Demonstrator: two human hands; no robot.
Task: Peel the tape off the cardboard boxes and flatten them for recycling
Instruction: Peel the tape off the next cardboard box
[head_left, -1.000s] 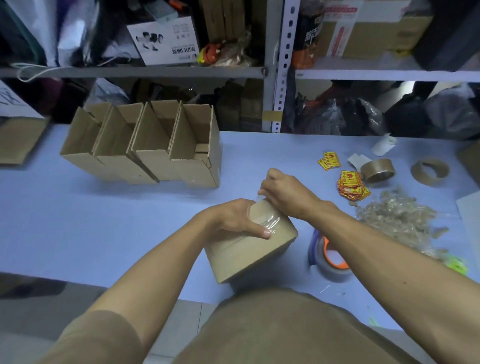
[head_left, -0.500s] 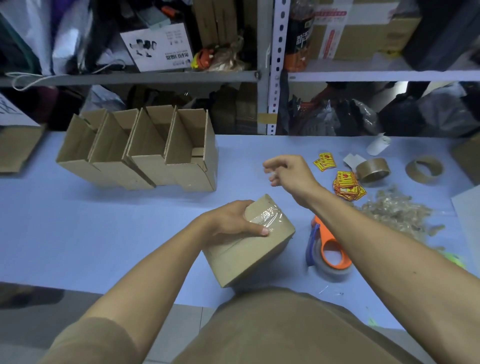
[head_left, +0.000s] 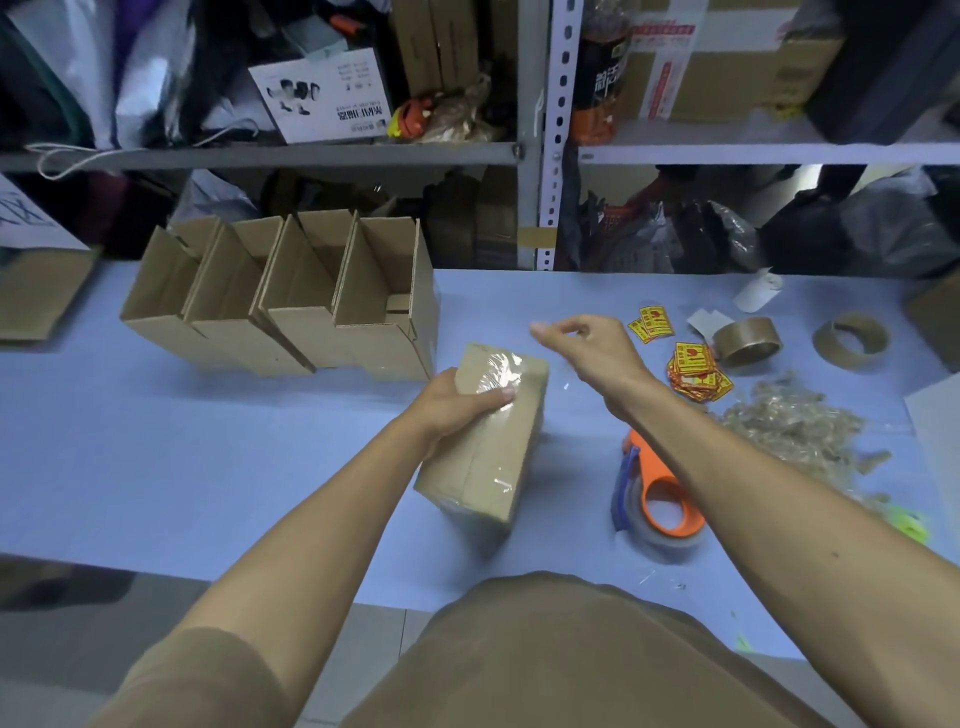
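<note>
A small sealed cardboard box (head_left: 501, 462) lies tilted on the blue table (head_left: 156, 441) in front of me, with clear tape shining on its far end. My left hand (head_left: 457, 405) grips that far end, thumb pressed on the tape. My right hand (head_left: 592, 348) hovers just right of the box, above the table, with thumb and fingertips pinched together. A faint glint of clear tape (head_left: 564, 387) shows below it. Several open empty boxes (head_left: 291, 312) stand in a row at the back left.
An orange tape dispenser (head_left: 660, 499) lies right of the box. Further right are a heap of crumpled peeled tape (head_left: 795, 431), red-yellow stickers (head_left: 696, 371), a brown tape roll (head_left: 745, 340) and an empty core (head_left: 852, 340). Cluttered metal shelves (head_left: 540, 156) stand behind the table.
My right hand left the box's top and pulled away up and to the right. My left hand turned the box so that it lies longer away from me.
</note>
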